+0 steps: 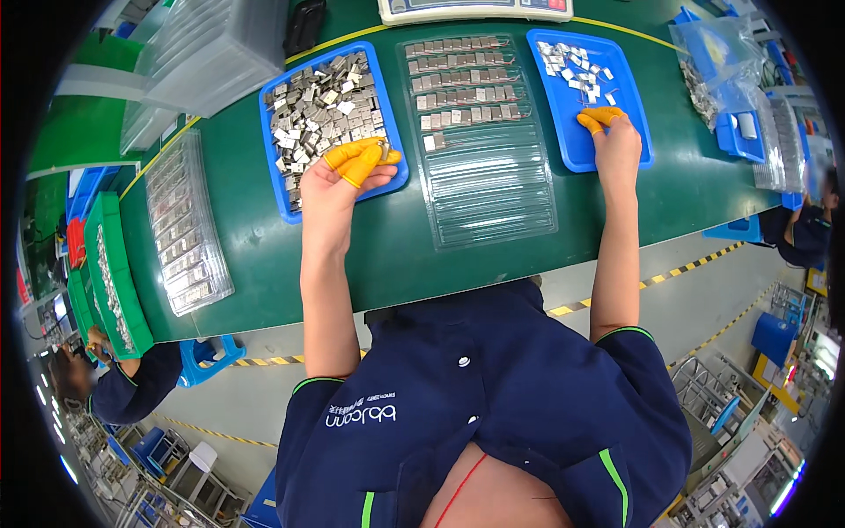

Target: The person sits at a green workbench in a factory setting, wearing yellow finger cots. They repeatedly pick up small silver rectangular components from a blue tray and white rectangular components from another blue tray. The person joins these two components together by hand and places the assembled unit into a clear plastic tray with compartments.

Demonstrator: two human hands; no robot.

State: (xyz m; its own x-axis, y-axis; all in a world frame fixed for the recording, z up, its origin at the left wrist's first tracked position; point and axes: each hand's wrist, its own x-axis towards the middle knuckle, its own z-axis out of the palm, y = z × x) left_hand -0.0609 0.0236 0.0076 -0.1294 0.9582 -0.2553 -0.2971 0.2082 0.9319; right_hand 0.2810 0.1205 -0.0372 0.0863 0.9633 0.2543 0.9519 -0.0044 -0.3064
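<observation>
My left hand (345, 174), with yellow finger cots, pinches a small metal housing (384, 150) over the near right corner of a blue tray (393, 132). That tray is heaped with metal housings (326, 101). My right hand (616, 141), also in yellow finger cots, is closed over a second blue tray (574, 151); whatever its fingertips hold is hidden. Small white connectors with thin wires (576, 66) lie scattered at this tray's far end. Between the hands sits a clear ribbed blister tray (488, 198), its far rows filled with metal parts and one single piece starting a nearer row.
At left lies another filled clear tray (187, 224), beside green bins (107, 264) where a co-worker's hand reaches in. Stacked clear trays (207, 62) stand far left. A scale (475, 11) is at the back. Plastic bags (717, 53) and a small blue box (738, 136) occupy the right.
</observation>
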